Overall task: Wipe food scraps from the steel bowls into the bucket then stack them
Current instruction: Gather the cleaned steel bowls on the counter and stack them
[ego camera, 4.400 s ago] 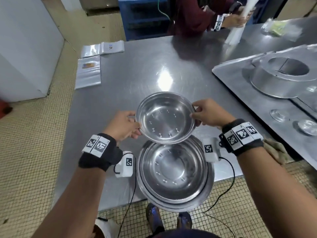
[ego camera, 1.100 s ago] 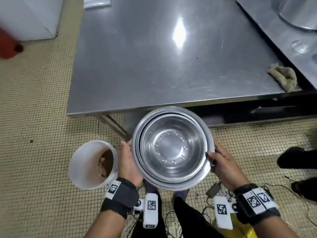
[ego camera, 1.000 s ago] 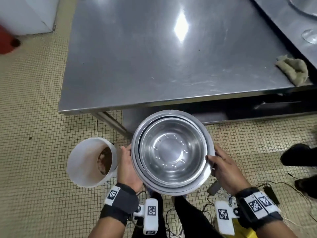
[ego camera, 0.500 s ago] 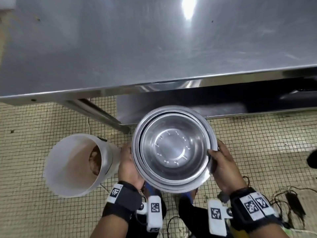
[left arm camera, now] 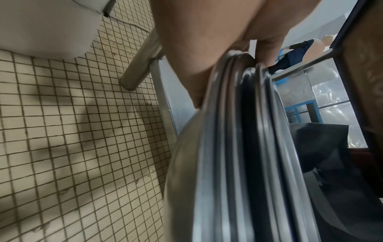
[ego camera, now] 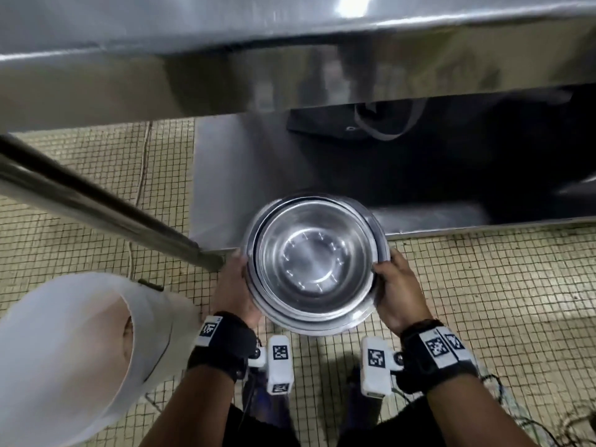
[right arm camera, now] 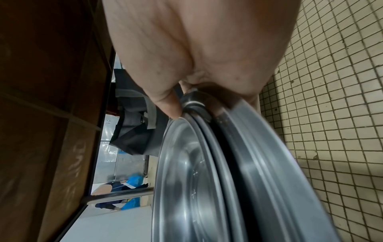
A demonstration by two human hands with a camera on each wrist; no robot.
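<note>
A nested stack of steel bowls [ego camera: 311, 262] hangs low over the tiled floor, at the front edge of the table's lower shelf [ego camera: 245, 175]. My left hand [ego camera: 233, 285] grips the stack's left rim and my right hand [ego camera: 398, 291] grips its right rim. In the left wrist view the stacked bowl rims [left arm camera: 238, 147] run edge-on under my left hand's fingers [left arm camera: 267, 49]. In the right wrist view my thumb [right arm camera: 167, 104] presses the top bowl's rim [right arm camera: 186, 147]. The white bucket [ego camera: 64, 359] stands on the floor to the left, with brown scraps inside.
The steel table's front edge [ego camera: 225, 50] runs across the top, its leg [ego camera: 106, 214] slanting down to the floor beside my left hand. A dark bag [ego camera: 380, 124] lies on the lower shelf. Cables [ego camera: 522, 414] trail on the floor at the lower right.
I have crouched lower with the stack in both hands. It has moved down and forward to the lower shelf's edge, and the table top has slid out of view upward.
</note>
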